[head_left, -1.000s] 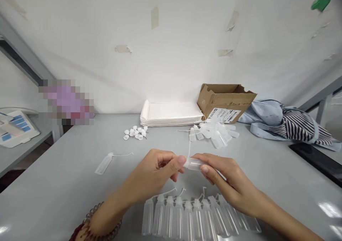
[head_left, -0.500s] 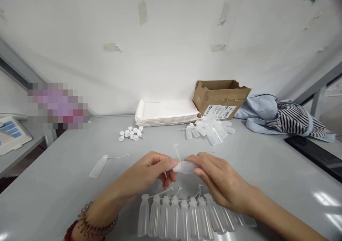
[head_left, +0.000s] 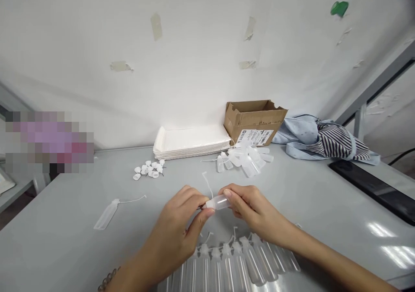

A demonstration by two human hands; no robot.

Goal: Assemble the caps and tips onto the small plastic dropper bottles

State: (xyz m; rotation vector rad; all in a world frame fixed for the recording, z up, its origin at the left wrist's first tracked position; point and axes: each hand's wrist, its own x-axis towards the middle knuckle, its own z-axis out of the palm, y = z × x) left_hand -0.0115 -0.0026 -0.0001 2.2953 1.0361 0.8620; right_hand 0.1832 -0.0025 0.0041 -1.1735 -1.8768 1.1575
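A small translucent squeeze bottle (head_left: 222,202) lies level between my hands above the grey table, its thin strap sticking up. My right hand (head_left: 256,206) grips the bottle body, thumb on top. At the other end, the thumb and fingers of my left hand (head_left: 177,223) are closed on its white cap (head_left: 210,204). Below my hands lies a row of several similar bottles (head_left: 227,268), straps toward me-away side, partly covered by my left hand and right forearm. One more bottle (head_left: 107,214) with a strap lies alone at the left.
Several loose white caps (head_left: 149,169) are heaped left of centre. A pile of bottles (head_left: 249,160) lies before an open cardboard box (head_left: 256,121). Beside it is a stack of white trays (head_left: 191,141). Farther right are a blue cloth bag (head_left: 301,136) and a black flat object (head_left: 372,190).
My left hand has turned, its thumb moving from the top of the cap to its near side. The right hand has shifted its hold on the bottle. The camera view has swung right.
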